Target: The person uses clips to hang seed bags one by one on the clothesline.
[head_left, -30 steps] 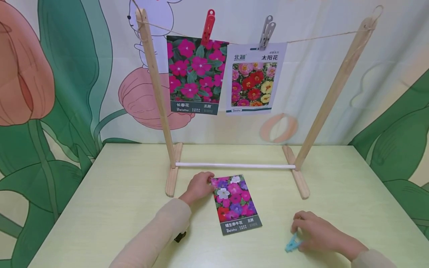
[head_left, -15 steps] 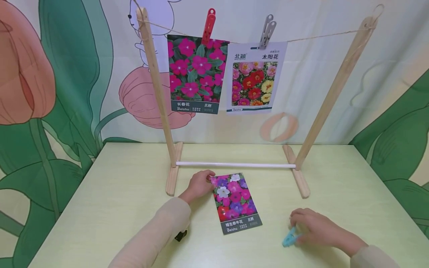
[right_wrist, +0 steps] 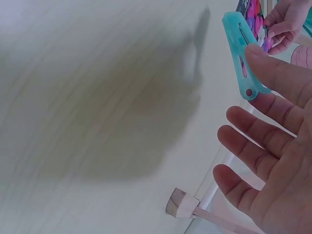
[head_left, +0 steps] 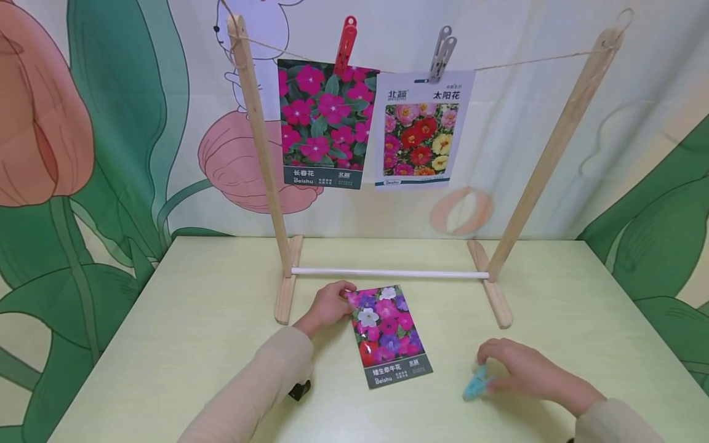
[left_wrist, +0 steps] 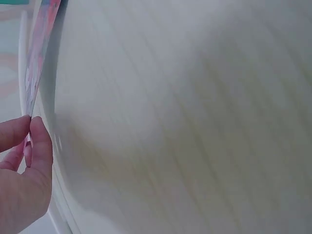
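Observation:
My left hand (head_left: 328, 304) pinches the upper left corner of a seed packet (head_left: 389, 335) printed with pink, purple and white flowers. In the left wrist view thumb and fingertips close on the packet's edge (left_wrist: 41, 53). To the right, my right hand (head_left: 517, 369) holds a light blue clothespin (head_left: 475, 383) just above the table. The right wrist view shows the clothespin (right_wrist: 241, 56) between thumb and index finger, with the other fingers spread loosely beside it.
Behind the hands stands a wooden frame (head_left: 545, 147) with a white crossbar (head_left: 388, 272) and a twine line (head_left: 532, 63). A red clothespin (head_left: 346, 46) and a grey one (head_left: 442, 55) hold two seed packets (head_left: 327, 123) on it. A patterned curtain (head_left: 166, 92) hangs behind the table (head_left: 183, 369).
My right hand has moved slightly left and away from me with the clothespin, toward the packet. The left hand and the packet stay almost where they were.

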### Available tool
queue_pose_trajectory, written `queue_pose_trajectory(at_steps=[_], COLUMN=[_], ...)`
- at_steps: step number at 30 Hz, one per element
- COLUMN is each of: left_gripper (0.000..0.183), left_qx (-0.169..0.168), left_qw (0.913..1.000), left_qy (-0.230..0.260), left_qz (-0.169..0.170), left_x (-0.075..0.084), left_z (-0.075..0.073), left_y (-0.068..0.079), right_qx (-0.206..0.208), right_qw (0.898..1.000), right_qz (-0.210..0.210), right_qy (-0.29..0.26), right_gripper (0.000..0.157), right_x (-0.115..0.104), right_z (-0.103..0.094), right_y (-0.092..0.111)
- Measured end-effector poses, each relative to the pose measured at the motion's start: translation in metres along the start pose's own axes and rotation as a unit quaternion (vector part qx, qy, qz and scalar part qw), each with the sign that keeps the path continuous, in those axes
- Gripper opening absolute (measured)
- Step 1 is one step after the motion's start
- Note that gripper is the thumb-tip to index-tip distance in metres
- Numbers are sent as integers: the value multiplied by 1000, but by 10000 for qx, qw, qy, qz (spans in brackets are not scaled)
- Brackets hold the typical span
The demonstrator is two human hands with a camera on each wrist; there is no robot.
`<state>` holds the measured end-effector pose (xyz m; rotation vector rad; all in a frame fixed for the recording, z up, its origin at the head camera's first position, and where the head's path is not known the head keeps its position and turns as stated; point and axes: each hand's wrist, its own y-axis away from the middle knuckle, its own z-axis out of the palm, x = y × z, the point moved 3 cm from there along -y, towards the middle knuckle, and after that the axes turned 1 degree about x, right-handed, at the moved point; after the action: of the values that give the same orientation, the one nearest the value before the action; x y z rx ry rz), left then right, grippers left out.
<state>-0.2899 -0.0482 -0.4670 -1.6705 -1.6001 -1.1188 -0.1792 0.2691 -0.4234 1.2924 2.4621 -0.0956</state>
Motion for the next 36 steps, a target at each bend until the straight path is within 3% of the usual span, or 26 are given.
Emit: queue_pose_trajectory(at_steps=[13,24,31,36], left_gripper=[39,39,42,44], left_qx=[-67,-46,-91,-131], left_qw=[9958,9916,9894,9879], left_qy=[851,1246,1445,1542], left_qz=[-334,-341,-67,-73], left_x=[0,3,8,9], left_z=[1,1,-2,-4], left_y=[3,6,9,9], right_qx=[-14,-68,53,63], right_qw=[9997,9994,9990,9989], right_qz=[-36,-111,-335,-333], right_qy=[-223,-314,-291,-329], right_gripper=[30,30,29,28], right_x=[-2,-7,-10,-10], right_z=[-6,-12,-15,-17], right_y=[-6,-11,-13,-15])
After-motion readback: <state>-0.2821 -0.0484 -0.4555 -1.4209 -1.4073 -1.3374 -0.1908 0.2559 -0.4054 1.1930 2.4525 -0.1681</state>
